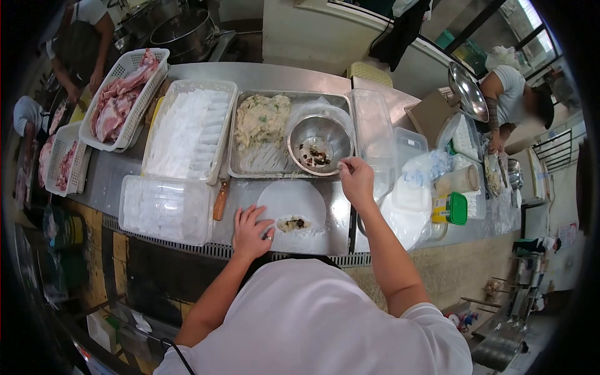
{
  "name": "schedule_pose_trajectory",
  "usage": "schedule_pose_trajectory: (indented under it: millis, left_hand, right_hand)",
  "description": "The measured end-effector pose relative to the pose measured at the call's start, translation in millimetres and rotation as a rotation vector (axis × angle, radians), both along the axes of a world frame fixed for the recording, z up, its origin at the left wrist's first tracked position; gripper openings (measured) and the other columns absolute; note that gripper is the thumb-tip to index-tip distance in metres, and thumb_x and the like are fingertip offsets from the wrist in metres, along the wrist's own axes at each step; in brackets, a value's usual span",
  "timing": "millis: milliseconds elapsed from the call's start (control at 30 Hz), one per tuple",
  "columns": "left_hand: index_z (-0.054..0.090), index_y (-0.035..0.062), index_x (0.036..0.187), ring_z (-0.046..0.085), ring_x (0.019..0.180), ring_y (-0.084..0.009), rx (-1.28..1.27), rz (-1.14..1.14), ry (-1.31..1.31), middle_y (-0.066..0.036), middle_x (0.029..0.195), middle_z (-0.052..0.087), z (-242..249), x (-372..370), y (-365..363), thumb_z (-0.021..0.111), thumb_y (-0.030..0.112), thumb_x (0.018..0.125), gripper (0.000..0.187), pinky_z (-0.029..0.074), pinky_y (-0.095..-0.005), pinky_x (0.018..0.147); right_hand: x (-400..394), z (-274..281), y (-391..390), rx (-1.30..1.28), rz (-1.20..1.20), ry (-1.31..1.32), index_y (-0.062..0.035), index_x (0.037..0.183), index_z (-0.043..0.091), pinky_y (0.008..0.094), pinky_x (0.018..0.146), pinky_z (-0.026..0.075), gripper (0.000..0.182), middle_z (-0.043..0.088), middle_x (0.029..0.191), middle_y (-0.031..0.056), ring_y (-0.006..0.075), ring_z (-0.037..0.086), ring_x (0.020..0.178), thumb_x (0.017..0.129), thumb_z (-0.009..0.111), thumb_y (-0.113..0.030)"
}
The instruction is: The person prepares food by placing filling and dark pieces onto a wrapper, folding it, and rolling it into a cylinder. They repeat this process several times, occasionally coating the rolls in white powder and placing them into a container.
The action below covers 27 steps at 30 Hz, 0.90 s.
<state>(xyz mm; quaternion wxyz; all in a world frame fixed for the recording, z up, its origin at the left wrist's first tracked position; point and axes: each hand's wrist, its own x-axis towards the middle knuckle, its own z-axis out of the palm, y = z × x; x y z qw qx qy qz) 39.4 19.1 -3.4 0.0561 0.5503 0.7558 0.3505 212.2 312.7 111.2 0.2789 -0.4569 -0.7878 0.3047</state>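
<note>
A thin round white wrapper [292,199] lies flat on the steel counter in front of me, with a small mound of pale filling and dark bits [293,224] near its front edge. My left hand [251,234] rests at the wrapper's left side, fingers spread, a ring on one. Fingertips pinched together, my right hand [357,180] is at the right rim of a steel bowl [299,139]; what they hold, if anything, is too small to make out. Dark pieces [315,156] lie in the bowl, which sits on a metal tray [240,170] beside a pale chopped mixture [262,117].
Left of the tray stand a tub of white-dusted rolls [194,128], a lidded plastic box [165,209], a wooden handle [220,200] and a basket of raw meat [156,56]. Plastic containers [375,131] and a green-lidded tub [458,208] stand right. Other people work at both sides.
</note>
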Motion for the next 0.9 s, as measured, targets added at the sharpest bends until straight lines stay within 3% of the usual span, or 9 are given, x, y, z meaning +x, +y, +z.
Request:
schedule_pose_trajectory:
  millis: [67,267,367,467,567,667,767,867,900]
  left_hand:
    - [0.083,0.0179,0.104,0.053,0.144,-0.038,0.0,0.002,0.012,-0.01,0.144,0.065,1,0,0,0.082,0.022,0.08,0.024,0.029,-0.0648,0.126]
    - [0.082,0.0176,0.103,0.054,0.143,-0.0374,-0.001,0.003,0.009,-0.009,0.143,0.066,4,0,1,0.082,0.022,0.08,0.023,0.03,-0.0654,0.125]
    - [0.079,0.0134,0.113,0.054,0.142,-0.0384,-0.02,-0.005,0.019,-0.011,0.144,0.065,3,-1,0,0.082,0.022,0.082,0.033,0.03,-0.0638,0.126]
    - [0.074,0.0073,0.124,0.056,0.139,-0.0404,0.039,0.121,-0.17,-0.015,0.145,0.065,-13,-5,2,0.082,0.022,0.085,0.042,0.034,-0.0586,0.125]
    - [0.071,0.0026,0.13,0.061,0.128,-0.0413,0.009,0.333,-0.245,-0.018,0.135,0.068,-5,-6,22,0.081,0.021,0.087,0.048,0.043,-0.0532,0.116]
    - [0.071,0.0044,0.127,0.064,0.116,-0.0406,-0.273,0.348,-0.207,-0.017,0.119,0.072,22,-15,43,0.08,0.019,0.088,0.042,0.049,-0.0511,0.104]
    - [0.069,0.0059,0.126,0.065,0.11,-0.0394,-0.401,0.221,-0.189,-0.015,0.104,0.072,18,-28,51,0.079,0.016,0.089,0.04,0.051,-0.05,0.098]
    - [0.071,0.0065,0.114,0.069,0.106,-0.0401,-0.218,0.142,-0.144,-0.015,0.1,0.075,8,-31,45,0.079,0.016,0.092,0.025,0.053,-0.0504,0.096]
    - [0.072,0.0065,0.111,0.07,0.104,-0.0405,-0.242,0.204,-0.277,-0.015,0.1,0.076,12,-29,45,0.079,0.016,0.092,0.022,0.054,-0.0505,0.094]
  right_hand:
    - [0,-2,4,-0.002,0.006,-0.003,-0.0017,0.109,0.082,0.0463,0.082,0.058,0.018,0.074,0.096,0.0214,0.038,0.074,0.089,0.097,0.072,-0.01]
    - [14,-12,-38,0.161,0.186,-0.386,-0.0044,0.123,0.08,0.0517,0.092,0.057,0.032,0.069,0.104,0.0233,0.0427,0.069,0.103,0.094,0.069,-0.011]
    - [35,-19,-57,0.142,0.192,-0.353,-0.0024,0.126,0.078,0.0513,0.092,0.057,0.035,0.07,0.108,0.0236,0.0447,0.069,0.104,0.094,0.069,-0.012]
    - [46,-24,-68,-0.045,0.133,-0.309,-0.0005,0.127,0.077,0.0511,0.094,0.058,0.036,0.074,0.11,0.0247,0.0443,0.071,0.106,0.094,0.068,-0.013]
    - [48,-56,-69,-0.306,0.046,-0.262,-0.0012,0.124,0.079,0.0493,0.093,0.06,0.037,0.078,0.104,0.0261,0.0429,0.075,0.101,0.091,0.071,-0.016]
    - [42,-80,-78,-0.419,-0.011,-0.289,0.0003,0.11,0.08,0.0472,0.087,0.062,0.031,0.078,0.092,0.0263,0.0411,0.078,0.091,0.089,0.075,-0.022]
    - [32,-61,-91,-0.518,0.022,-0.434,0.0044,0.095,0.077,0.0435,0.075,0.058,0.025,0.077,0.083,0.0181,0.0296,0.073,0.074,0.088,0.083,-0.019]
    - [38,-73,-101,-0.603,0.017,-0.281,0.0029,0.085,0.072,0.0399,0.067,0.053,0.025,0.072,0.075,0.0129,0.0225,0.067,0.069,0.088,0.085,-0.018]
    - [39,-66,-105,-0.685,-0.024,-0.205,0.0017,0.086,0.074,0.038,0.065,0.052,0.022,0.069,0.073,0.0095,0.0187,0.064,0.068,0.086,0.086,-0.017]
